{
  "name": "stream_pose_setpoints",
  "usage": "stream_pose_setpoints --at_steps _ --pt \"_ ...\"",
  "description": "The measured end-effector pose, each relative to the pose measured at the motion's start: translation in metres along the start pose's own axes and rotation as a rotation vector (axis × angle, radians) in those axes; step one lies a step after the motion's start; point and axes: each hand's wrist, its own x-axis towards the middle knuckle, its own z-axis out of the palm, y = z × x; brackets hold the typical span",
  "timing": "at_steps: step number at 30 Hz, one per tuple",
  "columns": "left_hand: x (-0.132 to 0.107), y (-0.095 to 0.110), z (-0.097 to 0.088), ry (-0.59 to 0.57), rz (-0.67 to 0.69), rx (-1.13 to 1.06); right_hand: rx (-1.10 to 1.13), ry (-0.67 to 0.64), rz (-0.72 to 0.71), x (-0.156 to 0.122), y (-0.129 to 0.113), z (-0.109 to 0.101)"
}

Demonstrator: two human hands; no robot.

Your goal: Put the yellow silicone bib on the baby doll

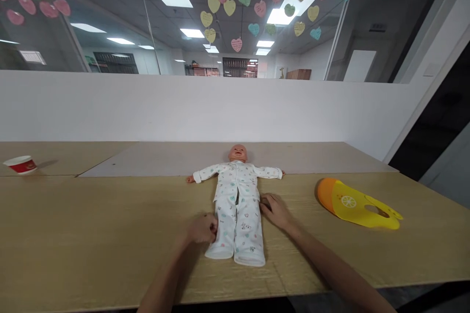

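Note:
A baby doll [237, 190] in white patterned pyjamas lies on its back on the wooden table [91, 225], head towards the wall, arms spread. My left hand [201, 228] is closed, its fingers pinching the pyjama fabric at the doll's left-side leg. My right hand [276, 210] rests on the other side, fingers curled against the pyjama leg near the hip. Whether it grips the cloth is hard to tell.
A yellow and orange silicone bib [354, 204] lies on the table to the right. A red and white paper cup [21, 164] stands far left. A white partition wall [183, 107] with glass above runs behind the table. The near table edge is close to me.

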Motion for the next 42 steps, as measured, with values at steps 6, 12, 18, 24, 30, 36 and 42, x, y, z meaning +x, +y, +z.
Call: stream_pose_setpoints --at_steps 6,12,18,24,30,36,42 --pt "-0.009 0.000 -0.007 -0.154 0.144 0.160 0.086 0.042 0.018 0.005 0.012 -0.001" --pt "0.012 -0.020 -0.010 0.392 -0.032 0.569 0.179 0.044 0.110 0.009 0.024 0.002" --pt "0.027 -0.032 -0.012 0.482 -0.130 0.763 0.237 0.127 0.225 0.017 0.035 -0.005" --pt "0.034 -0.039 -0.016 0.469 -0.129 0.741 0.255 0.127 0.204 0.018 0.040 -0.010" --pt "0.035 -0.043 -0.016 0.473 -0.126 0.731 0.273 0.119 0.182 0.017 0.043 -0.008" --pt "0.035 -0.043 -0.017 0.485 -0.137 0.653 0.269 0.122 0.185 0.017 0.043 -0.009" --pt "0.034 -0.041 -0.017 0.468 -0.113 0.649 0.295 0.112 0.172 0.017 0.044 -0.008"
